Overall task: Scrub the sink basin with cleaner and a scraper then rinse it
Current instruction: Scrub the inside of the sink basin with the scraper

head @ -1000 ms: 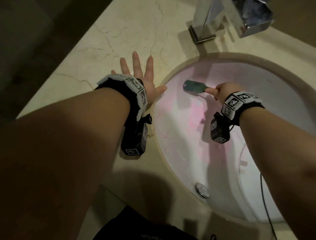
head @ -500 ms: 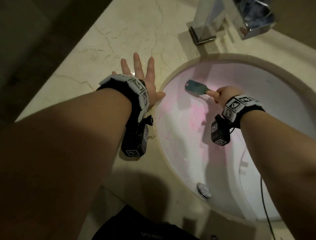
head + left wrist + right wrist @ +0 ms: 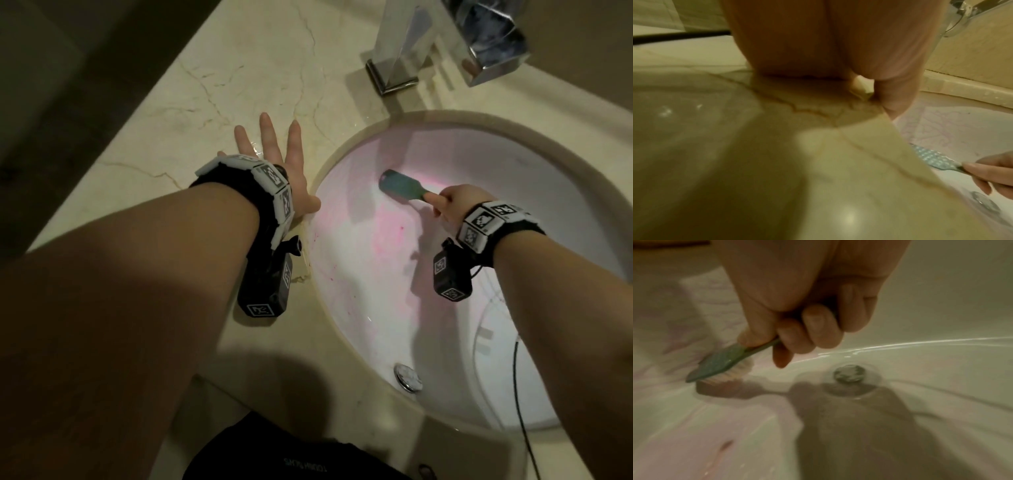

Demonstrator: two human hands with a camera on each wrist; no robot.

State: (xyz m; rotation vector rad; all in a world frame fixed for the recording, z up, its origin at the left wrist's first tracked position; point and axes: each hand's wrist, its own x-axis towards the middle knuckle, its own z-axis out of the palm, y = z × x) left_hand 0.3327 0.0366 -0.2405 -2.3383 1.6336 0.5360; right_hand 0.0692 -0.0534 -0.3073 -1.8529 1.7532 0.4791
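A white oval sink basin (image 3: 565, 212) is smeared with pink cleaner (image 3: 387, 233) on its left wall. My right hand (image 3: 452, 202) grips the handle of a green scrub brush (image 3: 402, 185), whose pale bristles press on the basin's upper left wall. The right wrist view shows the fingers curled round the brush (image 3: 719, 365) handle, bristles down on the porcelain. My left hand (image 3: 274, 161) lies flat with fingers spread on the marble counter (image 3: 239, 68), its thumb at the basin rim. From the left wrist view the brush (image 3: 935, 157) shows over the rim.
A chrome faucet (image 3: 445, 37) stands at the back of the counter, its spout over the basin. The drain plug (image 3: 849, 373) sits at the basin bottom. A chrome overflow cap (image 3: 407, 377) is on the near wall. A thin black cable (image 3: 520, 404) hangs by my right forearm.
The brush and my right hand have shifted slightly right and down along the basin wall. The left hand has stayed flat on the counter.
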